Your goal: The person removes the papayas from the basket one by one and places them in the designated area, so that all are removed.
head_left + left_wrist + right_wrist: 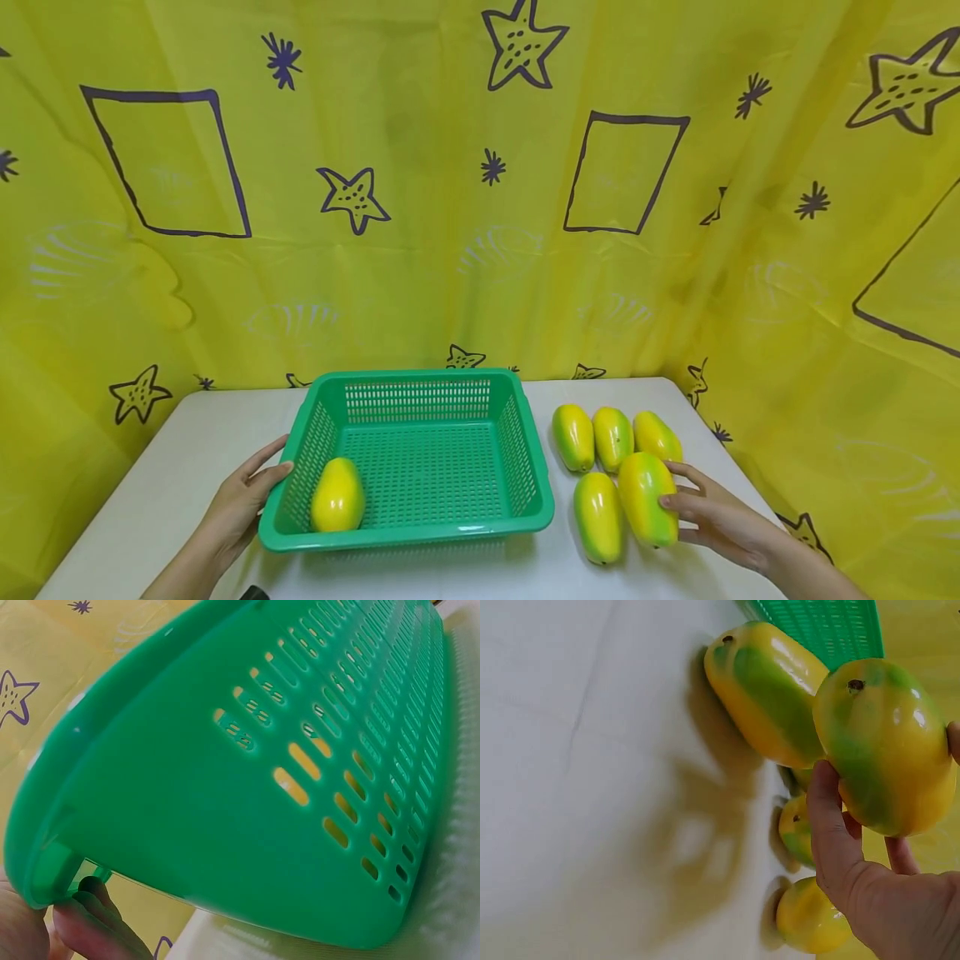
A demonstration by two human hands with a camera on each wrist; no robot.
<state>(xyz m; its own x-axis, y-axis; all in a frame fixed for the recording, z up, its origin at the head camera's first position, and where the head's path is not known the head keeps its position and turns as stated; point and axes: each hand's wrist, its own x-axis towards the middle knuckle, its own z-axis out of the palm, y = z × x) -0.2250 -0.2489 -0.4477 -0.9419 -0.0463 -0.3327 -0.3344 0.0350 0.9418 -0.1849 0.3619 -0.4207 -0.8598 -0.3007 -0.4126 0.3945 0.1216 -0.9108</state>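
A green plastic basket (420, 533) stands at the middle of the table, with one yellow papaya (337, 496) lying in its left front corner. My left hand (243, 500) grips the basket's left rim; in the left wrist view the fingers (94, 919) curl under that rim. On the right, my right hand (712, 508) holds a yellow-green papaya (647, 500) between thumb and fingers. The right wrist view shows this held papaya (885, 746) raised off the table, close to another papaya (597, 517) that lies on the table.
Behind the held fruit, three more papayas lie in a row: left (573, 437), middle (613, 437) and right (657, 435). A pale cloth covers the table (217, 442). Yellow patterned curtains (420, 275) hang around its back and sides. A small dark object (255, 592) shows at the front edge.
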